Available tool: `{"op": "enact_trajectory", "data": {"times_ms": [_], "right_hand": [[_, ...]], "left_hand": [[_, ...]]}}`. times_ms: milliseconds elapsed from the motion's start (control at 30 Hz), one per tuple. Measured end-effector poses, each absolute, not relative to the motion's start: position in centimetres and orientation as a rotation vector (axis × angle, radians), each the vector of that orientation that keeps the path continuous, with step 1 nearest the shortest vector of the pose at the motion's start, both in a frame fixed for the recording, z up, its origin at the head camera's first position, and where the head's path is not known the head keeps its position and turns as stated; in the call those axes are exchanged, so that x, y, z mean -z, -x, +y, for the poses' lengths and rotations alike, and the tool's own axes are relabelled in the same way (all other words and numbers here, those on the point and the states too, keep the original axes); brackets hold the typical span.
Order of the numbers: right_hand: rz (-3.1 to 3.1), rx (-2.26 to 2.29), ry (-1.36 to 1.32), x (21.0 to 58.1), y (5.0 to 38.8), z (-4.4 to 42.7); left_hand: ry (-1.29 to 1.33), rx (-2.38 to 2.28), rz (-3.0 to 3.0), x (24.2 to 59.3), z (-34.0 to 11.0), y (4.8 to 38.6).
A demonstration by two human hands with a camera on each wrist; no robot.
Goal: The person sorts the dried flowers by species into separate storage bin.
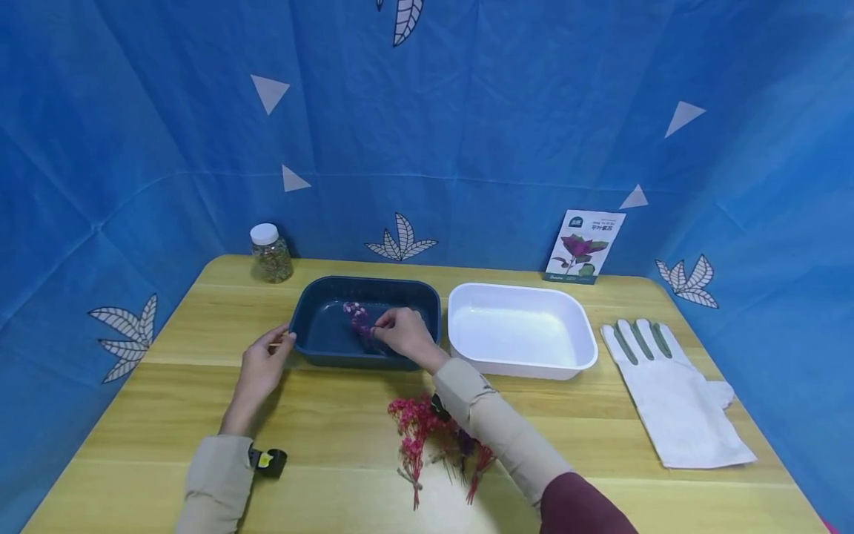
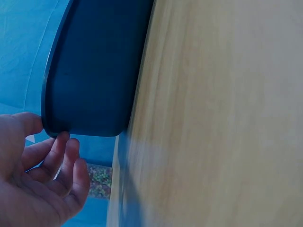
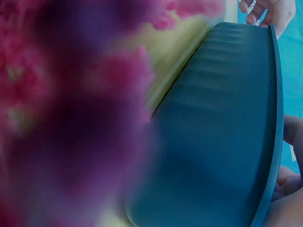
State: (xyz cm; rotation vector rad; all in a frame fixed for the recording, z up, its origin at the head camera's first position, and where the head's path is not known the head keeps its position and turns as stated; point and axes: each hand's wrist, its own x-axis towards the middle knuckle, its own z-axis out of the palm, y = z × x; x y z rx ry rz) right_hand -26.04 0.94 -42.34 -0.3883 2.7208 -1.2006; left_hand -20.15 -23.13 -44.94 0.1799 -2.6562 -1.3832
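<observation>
The right hand [image 1: 403, 334] is pinching a purple sprig [image 1: 358, 319] between thumb and fingers, reaching over the near rim of the dark tub [image 1: 327, 330]; the sprig is lying inside the tub's outline, its flowered tip pointing toward the far wall, though whether it is touching the floor cannot be told. The left hand [image 1: 262, 363] is pinching the tub's near left corner between thumb and fingertips, the other fingers curving loosely below. Pink flowers [image 1: 414, 430] are lying on the table [image 1: 320, 460] in front of the tub, the right forearm partly covering them; from the right wrist, pink and purple blooms are filling one side as a blur. A white tub [image 1: 517, 334] is sitting just right of the dark one. A jar [image 1: 273, 258] is standing behind the dark tub's left end, a packet [image 1: 583, 245] is leaning against the blue curtain [image 1: 467, 133], and a glove [image 1: 680, 408] is lying flat at the right.
</observation>
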Motion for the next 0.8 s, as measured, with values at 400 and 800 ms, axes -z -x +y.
{"op": "enact_trajectory", "data": {"times_ms": [400, 800], "right_hand": [[2.694, 1.216, 0.38, 41.1, 25.5, 1.9], [2.616, 1.32, 0.42, 38.4, 23.9, 3.5]], "left_hand": [[-0.176, 1.387, -2.659, 45.1, -23.2, 20.1], [-0.186, 1.386, -2.661, 45.2, -23.3, 20.3]]}}
